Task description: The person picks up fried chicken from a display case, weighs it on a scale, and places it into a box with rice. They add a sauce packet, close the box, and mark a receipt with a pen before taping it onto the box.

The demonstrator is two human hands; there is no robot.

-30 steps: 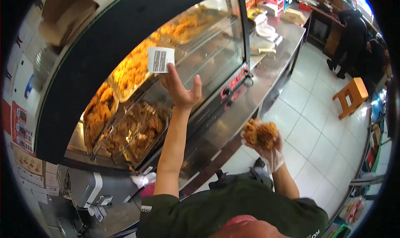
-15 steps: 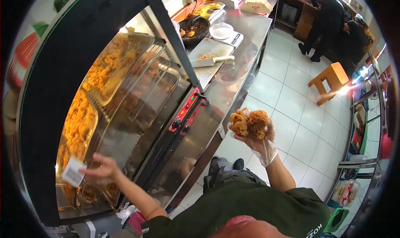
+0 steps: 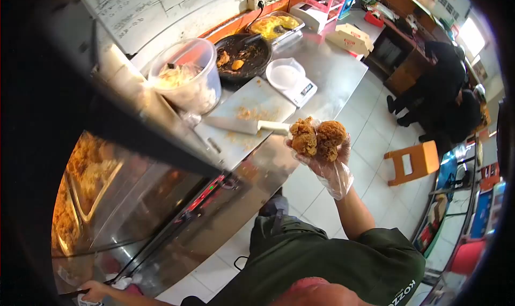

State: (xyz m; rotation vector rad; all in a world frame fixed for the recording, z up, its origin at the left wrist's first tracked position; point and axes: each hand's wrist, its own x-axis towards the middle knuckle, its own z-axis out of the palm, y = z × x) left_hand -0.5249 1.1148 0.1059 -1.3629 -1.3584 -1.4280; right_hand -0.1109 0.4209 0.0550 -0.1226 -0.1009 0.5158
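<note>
Two pieces of fried chicken (image 3: pixel 317 138), brown and crusty, rest in my right hand (image 3: pixel 328 166), which wears a clear plastic glove. Its fingers cup them from below, above the floor beside the steel counter. At the lower left, my left hand (image 3: pixel 95 292) is bare and closes around a black bar (image 3: pixel 72 294) low on the display cabinet. A white printed label shows just under those fingers. Behind the cabinet's glass, trays of fried chicken (image 3: pixel 91 161) glow under warm light.
On the counter stand a clear tub (image 3: pixel 188 78), a black pan (image 3: pixel 244 59), a white scale (image 3: pixel 300 89) and a cutting board (image 3: pixel 236 121) with a knife (image 3: pixel 247 125). An orange stool (image 3: pixel 412 163) is on the tiles. Two people (image 3: pixel 445 86) bend over at the back right.
My left hand, fingers spread near the label before, has moved down and left to the black bar. My view has shifted, showing more of the counter. The chicken stays in my right hand.
</note>
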